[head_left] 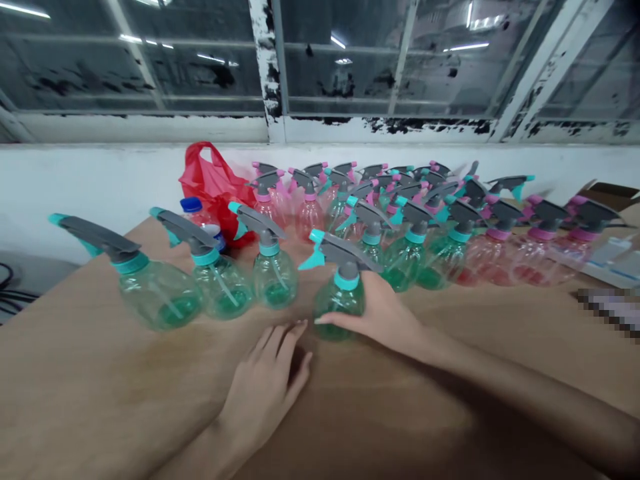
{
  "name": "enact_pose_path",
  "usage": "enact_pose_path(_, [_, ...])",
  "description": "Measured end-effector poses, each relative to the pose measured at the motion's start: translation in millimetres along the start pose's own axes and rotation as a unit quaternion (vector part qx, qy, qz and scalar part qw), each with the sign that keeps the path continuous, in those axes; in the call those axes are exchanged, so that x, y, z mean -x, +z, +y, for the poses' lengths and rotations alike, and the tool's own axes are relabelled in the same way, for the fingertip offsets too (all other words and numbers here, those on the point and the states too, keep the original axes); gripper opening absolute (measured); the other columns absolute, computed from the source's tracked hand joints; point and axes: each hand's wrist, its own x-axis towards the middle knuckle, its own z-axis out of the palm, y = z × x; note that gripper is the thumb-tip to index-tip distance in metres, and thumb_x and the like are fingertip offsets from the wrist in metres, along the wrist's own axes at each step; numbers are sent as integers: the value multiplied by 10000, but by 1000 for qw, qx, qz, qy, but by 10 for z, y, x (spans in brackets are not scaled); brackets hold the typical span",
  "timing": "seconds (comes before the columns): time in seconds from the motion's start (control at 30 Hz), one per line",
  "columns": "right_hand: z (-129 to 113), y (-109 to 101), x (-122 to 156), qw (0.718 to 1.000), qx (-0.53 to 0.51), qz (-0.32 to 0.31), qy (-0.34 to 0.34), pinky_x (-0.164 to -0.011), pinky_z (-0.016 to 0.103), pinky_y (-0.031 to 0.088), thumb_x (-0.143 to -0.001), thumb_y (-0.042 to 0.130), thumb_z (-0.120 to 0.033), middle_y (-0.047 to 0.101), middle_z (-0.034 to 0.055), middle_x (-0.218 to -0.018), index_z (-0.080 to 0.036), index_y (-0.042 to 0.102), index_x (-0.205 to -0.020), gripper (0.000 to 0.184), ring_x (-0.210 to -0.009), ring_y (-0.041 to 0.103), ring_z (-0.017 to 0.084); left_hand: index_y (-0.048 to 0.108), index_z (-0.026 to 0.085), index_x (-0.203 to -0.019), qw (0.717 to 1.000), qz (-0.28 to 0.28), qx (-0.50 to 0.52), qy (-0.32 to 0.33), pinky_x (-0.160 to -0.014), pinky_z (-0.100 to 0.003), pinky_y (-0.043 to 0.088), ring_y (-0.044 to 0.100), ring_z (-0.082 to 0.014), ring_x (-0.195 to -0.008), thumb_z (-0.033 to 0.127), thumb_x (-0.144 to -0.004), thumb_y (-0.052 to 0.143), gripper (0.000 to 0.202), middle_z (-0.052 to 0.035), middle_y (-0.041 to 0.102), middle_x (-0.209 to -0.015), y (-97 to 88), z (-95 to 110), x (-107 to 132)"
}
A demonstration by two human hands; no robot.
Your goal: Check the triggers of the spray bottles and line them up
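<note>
My right hand [383, 313] is wrapped round the body of a clear green spray bottle [337, 303] with a grey and turquoise trigger head. Its thumb lies across the front of the bottle, and the other fingers are hidden behind it. Low over the wooden table [150, 400], my left hand [267, 373] has its fingers stretched out and holds nothing. Three more green spray bottles stand at the left: an outer one [160, 293], a middle one [223, 287] and one nearer my hands [275, 277].
Several rows of pink and green spray bottles [495, 250] fill the back and right of the table. A red plastic bag [213, 177] sits at the back left beside a blue-capped bottle [191, 205]. At the right are a cardboard box [607, 195] and a pixelated object [613, 310].
</note>
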Motion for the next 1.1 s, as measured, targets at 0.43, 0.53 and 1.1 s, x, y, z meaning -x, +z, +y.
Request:
enact_pose_path(0.43, [6, 314, -427, 999, 20, 43, 15, -802, 439, 512, -741, 589, -659, 619, 193, -1111, -81, 416, -1281, 810, -1018, 614, 347, 484, 188, -1193, 997, 4, 74, -33, -798, -377, 484, 591, -252, -925, 241, -921, 452, 279, -72, 588, -1010, 32, 0, -7])
enact_pose_path(0.53, [-12, 327, -472, 999, 18, 31, 38, -758, 437, 520, -743, 597, -647, 638, 191, -1046, -54, 424, -1270, 812, -933, 638, 342, 499, 185, -1192, 997, 4, 75, -36, -791, -378, 487, 600, -252, -896, 255, -919, 463, 283, -62, 598, -969, 36, -5, -6])
enact_pose_path(1.1, [-14, 256, -506, 994, -73, 58, 48, -927, 467, 474, -712, 653, -616, 589, 180, -1197, -124, 445, -1252, 759, -1132, 562, 311, 511, 192, -1178, 995, -12, 85, -46, -793, -400, 497, 609, -256, -899, 288, -926, 467, 273, -61, 608, -969, 16, -11, -20])
